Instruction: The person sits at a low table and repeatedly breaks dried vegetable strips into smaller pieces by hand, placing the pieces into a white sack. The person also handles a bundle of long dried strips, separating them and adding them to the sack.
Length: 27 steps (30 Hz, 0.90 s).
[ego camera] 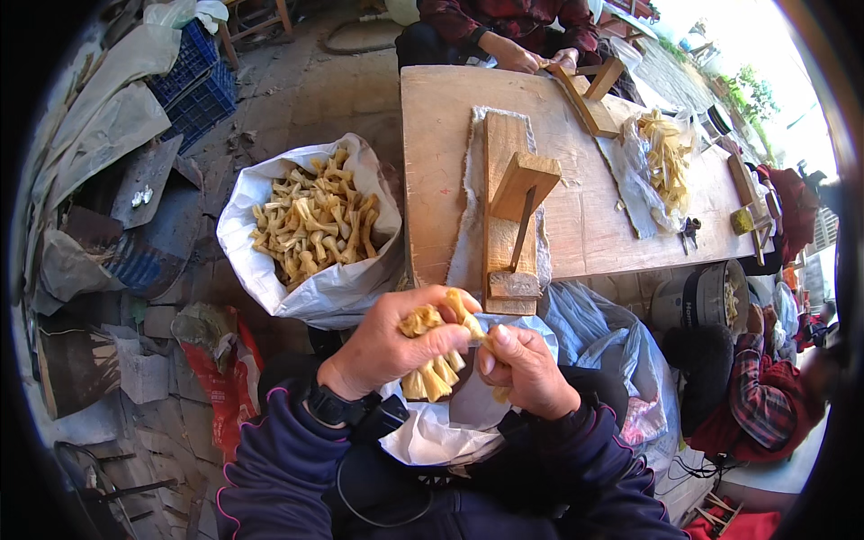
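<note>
My left hand [398,341] holds a bunch of yellowish dried pieces [432,378], with flared, ridged ends pointing down. Between its thumb and fingers, one more piece [466,314] stretches across to my right hand [526,368], whose thumb and fingers pinch its far end. Both hands are above my lap, over an open white sack [439,442]. Just beyond them, at the table's near edge, lies a wooden block fixture [503,142] with an upright block and a slanting thin metal strip, resting on a cloth [472,202]. What the pieces are made of is unclear.
Left of the wooden table [439,169] stands a white woven sack [250,223] full of similar pieces. A plastic bag [665,169] of yellowish strips lies on the table. Co-workers sit at the far side and on the right. A blue plastic sack [594,331] and a bucket [682,297] are right.
</note>
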Each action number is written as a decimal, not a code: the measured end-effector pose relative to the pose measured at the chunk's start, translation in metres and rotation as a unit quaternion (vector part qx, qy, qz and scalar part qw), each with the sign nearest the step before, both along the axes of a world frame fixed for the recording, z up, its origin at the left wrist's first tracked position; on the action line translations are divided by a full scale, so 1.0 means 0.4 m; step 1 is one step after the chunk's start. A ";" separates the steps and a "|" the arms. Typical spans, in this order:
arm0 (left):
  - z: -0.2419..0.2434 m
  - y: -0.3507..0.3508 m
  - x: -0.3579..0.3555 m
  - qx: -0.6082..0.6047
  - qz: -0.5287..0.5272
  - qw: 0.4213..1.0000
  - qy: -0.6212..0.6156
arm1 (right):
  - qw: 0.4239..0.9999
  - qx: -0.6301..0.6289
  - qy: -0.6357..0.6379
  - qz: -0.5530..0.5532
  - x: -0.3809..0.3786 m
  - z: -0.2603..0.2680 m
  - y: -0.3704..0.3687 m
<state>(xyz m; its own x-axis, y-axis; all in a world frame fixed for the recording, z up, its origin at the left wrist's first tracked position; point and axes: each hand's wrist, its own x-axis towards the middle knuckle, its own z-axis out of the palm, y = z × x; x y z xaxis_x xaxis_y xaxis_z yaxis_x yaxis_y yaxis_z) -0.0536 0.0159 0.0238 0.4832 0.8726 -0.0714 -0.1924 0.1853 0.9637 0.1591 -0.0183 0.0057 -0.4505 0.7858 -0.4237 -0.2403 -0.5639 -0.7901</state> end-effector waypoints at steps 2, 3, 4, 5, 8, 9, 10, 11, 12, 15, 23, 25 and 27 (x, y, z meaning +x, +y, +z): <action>-0.003 -0.007 0.011 -0.044 -0.047 0.997 -0.048 | 0.999 -0.017 -0.028 0.010 -0.001 0.021 -0.001; -0.003 -0.008 0.015 -0.037 -0.029 0.998 -0.031 | 0.999 -0.003 -0.039 0.010 0.001 0.032 -0.002; -0.003 -0.009 0.018 -0.030 -0.012 0.999 -0.015 | 0.999 0.012 -0.050 0.009 0.007 0.044 -0.001; -0.002 -0.007 0.023 -0.021 0.005 1.000 0.002 | 0.998 0.028 -0.059 0.013 0.010 0.051 0.002; 0.003 0.013 0.038 0.006 0.067 0.998 0.015 | 0.962 0.164 -0.197 -0.091 0.043 0.071 0.022; 0.004 0.022 0.048 0.036 0.093 0.995 0.019 | 0.942 0.196 -0.238 -0.135 0.053 0.071 0.034; 0.002 0.036 0.065 0.064 0.107 0.991 0.041 | 0.918 0.271 -0.228 -0.181 0.057 0.065 0.050; -0.002 0.049 0.084 0.079 0.120 0.989 0.034 | 0.903 0.281 -0.241 -0.216 0.059 0.058 0.064; -0.006 0.061 0.099 0.090 0.130 0.986 0.045 | 0.864 0.330 -0.294 -0.240 0.063 0.048 0.084; -0.025 0.094 0.136 0.134 0.171 0.970 0.106 | 0.748 0.431 -0.432 -0.261 0.065 0.011 0.143; -0.067 0.100 0.140 0.224 0.235 0.925 0.197 | 0.764 0.355 -0.435 -0.318 0.074 -0.041 0.172; -0.058 0.085 0.122 0.292 0.258 0.907 0.157 | 0.826 0.268 -0.355 -0.346 0.081 -0.035 0.153; -0.040 0.061 0.088 0.233 0.212 0.940 0.127 | 0.883 0.185 -0.226 -0.367 0.101 -0.021 0.138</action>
<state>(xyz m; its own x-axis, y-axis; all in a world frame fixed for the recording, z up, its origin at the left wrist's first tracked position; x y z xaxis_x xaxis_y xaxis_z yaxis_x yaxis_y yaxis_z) -0.0185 0.0403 0.0077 0.1027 0.9483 0.3004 0.0936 -0.3099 0.9462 0.1996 0.0369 -0.0027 0.3884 0.9178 -0.0829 -0.0464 -0.0704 -0.9964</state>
